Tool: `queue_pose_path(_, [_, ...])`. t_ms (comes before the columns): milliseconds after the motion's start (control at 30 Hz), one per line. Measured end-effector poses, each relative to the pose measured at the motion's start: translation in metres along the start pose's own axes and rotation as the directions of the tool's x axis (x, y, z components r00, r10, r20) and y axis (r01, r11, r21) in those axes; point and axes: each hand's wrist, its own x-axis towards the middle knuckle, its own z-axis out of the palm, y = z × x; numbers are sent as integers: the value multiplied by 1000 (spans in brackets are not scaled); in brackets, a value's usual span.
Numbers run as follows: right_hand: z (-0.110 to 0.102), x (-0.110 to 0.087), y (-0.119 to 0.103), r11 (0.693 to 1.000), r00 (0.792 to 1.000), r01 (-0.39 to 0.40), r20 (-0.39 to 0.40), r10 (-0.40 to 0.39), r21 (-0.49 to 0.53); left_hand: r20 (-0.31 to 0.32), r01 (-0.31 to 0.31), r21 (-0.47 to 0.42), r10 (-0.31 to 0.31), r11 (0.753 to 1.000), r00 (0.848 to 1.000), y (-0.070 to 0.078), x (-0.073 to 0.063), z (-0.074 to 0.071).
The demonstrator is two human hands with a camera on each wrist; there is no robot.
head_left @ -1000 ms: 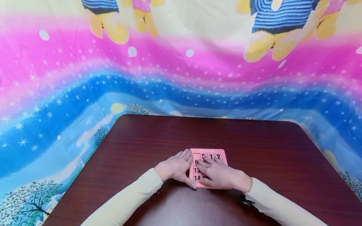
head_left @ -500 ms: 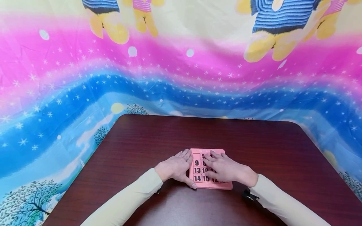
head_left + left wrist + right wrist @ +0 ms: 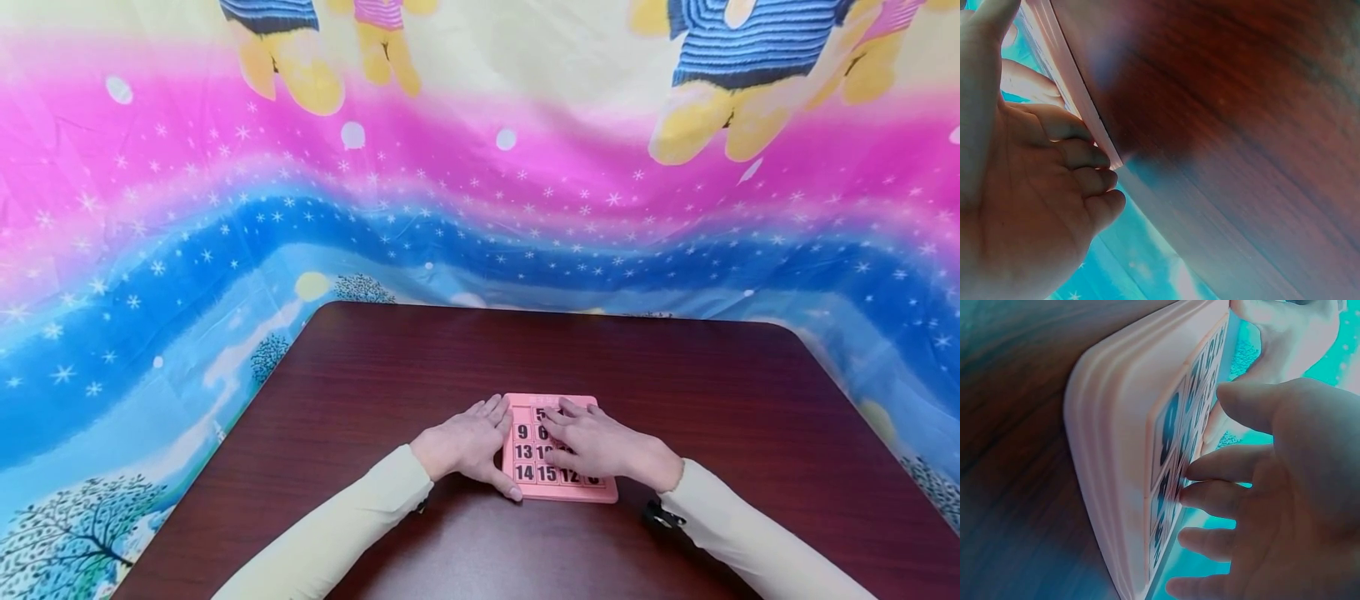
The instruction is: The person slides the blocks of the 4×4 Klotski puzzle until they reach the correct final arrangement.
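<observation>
A pink sliding number puzzle [image 3: 609,492] lies flat on the table, with black numbers on its square tiles. The slot at its far left corner shows no tile, with the 5 tile beside it. My left hand [image 3: 472,442] braces the puzzle's left edge, fingers stretched along the side and thumb at the near corner. Over the right half of the board is my right hand [image 3: 600,442], its fingers spread and fingertips on the tiles. It hides several numbers; 9, 13, 14, 15 and 12 show. In the right wrist view two fingertips meet the tile faces [image 3: 1169,431].
The dark brown wooden table [image 3: 420,358] has rounded far corners. A colourful printed cloth [image 3: 450,200] hangs right behind and beside it. Each wrist carries a small black device, the right one [image 3: 663,515] plainer to see below the sleeve.
My right hand has shifted right across the board, uncovering more near-row tiles, and has stayed nearly still over the last half second. The left hand and the puzzle have kept their places.
</observation>
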Motion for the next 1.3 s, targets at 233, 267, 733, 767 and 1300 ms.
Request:
queue_pose_path(233, [-1, 3, -3, 999, 999, 32, -18, -33, -13, 1, 5, -1, -5, 1000, 1000, 0, 1, -1])
queue_pose_path(267, [-1, 4, -4, 1000, 1000, 28, -12, -28, -9, 1, 5, -4, -5, 1000, 1000, 1, 0, -1])
queue_pose_path(733, [1, 17, -17, 1000, 1000, 16, 10, -16, -26, 10, 6, -11, -6, 1000, 1000, 0, 1, -2])
queue_pose_path(767, [1, 17, -17, 1000, 1000, 12, 14, -11, -24, 10, 6, -12, -6, 1000, 1000, 0, 1, -1])
queue_pose_path(1300, [-6, -14, 17, 999, 997, -43, -57, 44, 11, -1, 9, -17, -9, 1000, 1000, 1, 0, -1])
